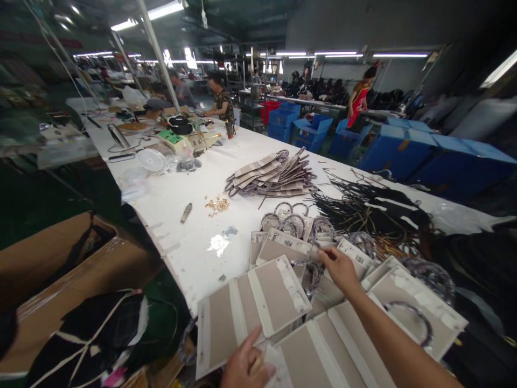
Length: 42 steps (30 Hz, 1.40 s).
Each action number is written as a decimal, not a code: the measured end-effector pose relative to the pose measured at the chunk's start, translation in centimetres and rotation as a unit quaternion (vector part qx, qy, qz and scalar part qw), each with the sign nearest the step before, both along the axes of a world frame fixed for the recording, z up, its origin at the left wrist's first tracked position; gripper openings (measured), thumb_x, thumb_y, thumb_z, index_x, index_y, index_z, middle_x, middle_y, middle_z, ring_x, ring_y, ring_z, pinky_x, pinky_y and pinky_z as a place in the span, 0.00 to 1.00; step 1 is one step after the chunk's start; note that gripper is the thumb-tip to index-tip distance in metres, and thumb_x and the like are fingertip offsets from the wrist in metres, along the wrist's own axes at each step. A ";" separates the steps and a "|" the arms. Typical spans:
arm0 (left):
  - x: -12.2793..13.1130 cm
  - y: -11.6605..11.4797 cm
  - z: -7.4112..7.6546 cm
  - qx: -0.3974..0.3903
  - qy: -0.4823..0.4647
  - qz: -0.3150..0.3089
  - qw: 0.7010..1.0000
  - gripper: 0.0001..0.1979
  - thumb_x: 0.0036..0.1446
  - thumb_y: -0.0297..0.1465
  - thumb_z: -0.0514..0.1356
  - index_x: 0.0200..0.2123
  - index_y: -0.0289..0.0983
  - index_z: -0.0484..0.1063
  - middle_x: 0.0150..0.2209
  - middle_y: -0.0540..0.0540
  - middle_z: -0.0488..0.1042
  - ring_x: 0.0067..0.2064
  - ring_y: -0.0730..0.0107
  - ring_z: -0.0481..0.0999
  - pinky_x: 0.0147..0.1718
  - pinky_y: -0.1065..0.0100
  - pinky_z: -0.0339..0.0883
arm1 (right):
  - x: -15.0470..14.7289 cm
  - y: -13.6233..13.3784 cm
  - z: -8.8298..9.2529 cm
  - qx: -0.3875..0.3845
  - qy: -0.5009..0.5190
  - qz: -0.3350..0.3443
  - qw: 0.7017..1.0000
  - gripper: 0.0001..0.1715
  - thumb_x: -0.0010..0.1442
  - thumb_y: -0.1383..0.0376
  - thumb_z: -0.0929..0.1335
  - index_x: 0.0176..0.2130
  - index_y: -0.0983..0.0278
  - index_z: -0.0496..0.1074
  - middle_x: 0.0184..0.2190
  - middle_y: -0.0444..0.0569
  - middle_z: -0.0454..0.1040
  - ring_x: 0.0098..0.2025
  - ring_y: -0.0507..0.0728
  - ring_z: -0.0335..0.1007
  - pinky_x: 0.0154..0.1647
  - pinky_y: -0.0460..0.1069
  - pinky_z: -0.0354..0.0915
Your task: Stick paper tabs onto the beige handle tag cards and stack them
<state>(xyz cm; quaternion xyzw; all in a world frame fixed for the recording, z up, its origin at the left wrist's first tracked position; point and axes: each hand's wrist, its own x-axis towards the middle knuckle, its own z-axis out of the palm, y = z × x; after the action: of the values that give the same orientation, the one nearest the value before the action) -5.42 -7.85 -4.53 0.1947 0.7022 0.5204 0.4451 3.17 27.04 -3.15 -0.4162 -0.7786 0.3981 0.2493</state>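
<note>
My left hand point(247, 365) is low in the view, its index finger stretched onto a flat beige bag panel point(246, 302) with pale strips across it. The other fingers are partly curled, and I make out nothing held in them. My right hand point(338, 267) reaches farther forward, thumb and fingers pinched at the right corner of a smaller beige bag panel point(283, 247) with a small metal fitting. Dark, film-wrapped loop handles point(293, 225) are attached to the panels around it. Another striped panel point(319, 353) lies beneath my right forearm.
Farther along the white table point(189, 188) are a pile of handled strips point(274, 175), small gold-coloured pieces point(217, 205) and black cords point(363, 205). A cardboard box point(52, 269) stands left, blue bins point(311, 132) beyond. Several people are in the background.
</note>
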 end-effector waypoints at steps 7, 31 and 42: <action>-3.9 -1.8 10.5 0.052 0.079 0.112 0.989 0.24 0.51 0.50 0.68 0.35 0.34 0.78 0.31 0.47 0.82 0.32 0.63 0.78 0.32 0.68 0.71 | 8.4 -11.4 3.8 -0.090 0.037 0.126 0.987 0.20 0.62 0.48 0.66 0.32 0.58 0.76 0.28 0.48 0.77 0.33 0.63 0.75 0.35 0.56 0.69; 1.6 3.0 12.1 -0.036 0.660 -0.222 0.716 0.08 0.63 0.25 0.59 0.31 0.41 0.70 0.29 0.49 0.79 0.30 0.62 0.80 0.27 0.64 0.58 | 6.2 -17.3 13.5 0.286 -0.112 0.326 0.894 0.07 0.63 0.62 0.69 0.33 0.61 0.74 0.35 0.48 0.76 0.40 0.58 0.71 0.46 0.53 0.57; -5.0 5.5 5.7 0.025 0.585 -0.155 0.795 0.13 0.68 0.28 0.56 0.29 0.41 0.69 0.26 0.50 0.76 0.28 0.66 0.78 0.27 0.64 0.57 | -4.1 -11.0 5.9 0.203 -0.070 0.270 0.939 0.11 0.65 0.67 0.65 0.31 0.62 0.74 0.29 0.47 0.75 0.35 0.56 0.70 0.41 0.50 0.58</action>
<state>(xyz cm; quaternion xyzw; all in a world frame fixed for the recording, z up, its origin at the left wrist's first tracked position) -10.38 -2.35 1.17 0.5797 0.7759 0.2482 0.0188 -0.94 16.00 2.70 -0.1579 -0.9412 0.2543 0.1568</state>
